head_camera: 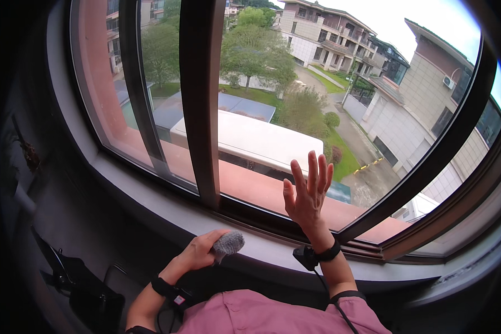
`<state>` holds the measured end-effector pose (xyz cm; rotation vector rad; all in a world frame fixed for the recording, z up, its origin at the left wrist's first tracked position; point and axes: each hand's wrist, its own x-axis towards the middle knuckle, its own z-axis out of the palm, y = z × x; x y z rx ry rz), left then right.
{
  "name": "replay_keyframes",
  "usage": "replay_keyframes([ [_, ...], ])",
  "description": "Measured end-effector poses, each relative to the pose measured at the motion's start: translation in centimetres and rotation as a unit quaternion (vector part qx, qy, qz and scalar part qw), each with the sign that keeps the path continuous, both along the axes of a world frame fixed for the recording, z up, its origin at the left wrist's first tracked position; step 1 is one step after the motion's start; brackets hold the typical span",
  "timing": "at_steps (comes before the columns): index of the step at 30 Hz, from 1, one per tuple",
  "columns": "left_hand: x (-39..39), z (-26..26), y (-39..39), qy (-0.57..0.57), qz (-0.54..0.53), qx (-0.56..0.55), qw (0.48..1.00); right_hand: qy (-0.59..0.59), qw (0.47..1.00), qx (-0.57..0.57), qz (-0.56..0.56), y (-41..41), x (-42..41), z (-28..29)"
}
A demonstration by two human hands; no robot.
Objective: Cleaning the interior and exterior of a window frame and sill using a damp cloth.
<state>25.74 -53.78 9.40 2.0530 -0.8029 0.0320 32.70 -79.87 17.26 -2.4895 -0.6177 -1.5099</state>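
My left hand [199,250] grips a bunched grey cloth [228,243] with a fuzzy weave, just over the near edge of the white window sill [167,214]. Raised in front of the window glass [259,183], my right hand [311,196] holds nothing and has its fingers spread. Whether its palm touches the pane cannot be made out. A dark strap with a small black device [305,257] circles my right wrist, and a cable runs down from it. Another strapped device [173,291] sits on my left wrist.
A thick dark upright window frame [202,104] stands left of my hands. Brown sliding tracks [361,250] run along the sill at right. Black furniture [83,288], perhaps a chair, is at lower left. Outdoors are trees [250,54], a white flat roof [259,137] and buildings [325,37].
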Motion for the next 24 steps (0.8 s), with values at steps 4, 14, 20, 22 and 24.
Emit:
replay_keyframes([
  [4, 0.7, -0.9, -0.1, 0.003, 0.022, 0.010, 1.000, -0.126, 0.961, -0.082, -0.234, -3.2, 2.9, -2.7],
  [14, 3.0, -2.3, -2.8, 0.063, -0.049, 0.006, 0.997, -0.154, 0.956, -0.065, -0.241, -10.9, 0.6, -3.1],
  [20, 3.7, -1.7, -5.1, 0.092, -0.108, 0.001, 0.990, -0.158, 0.950, -0.069, -0.262, -14.3, -1.4, -3.1],
  [22, 3.9, -1.9, -5.3, 0.098, -0.128, -0.002, 0.987, -0.157, 0.950, -0.069, -0.259, -15.2, -2.0, -3.1],
  [24, 3.8, -1.8, -5.5, 0.071, -0.108, -0.007, 0.992, -0.158, 0.949, -0.070, -0.263, -16.2, -2.6, -3.2],
])
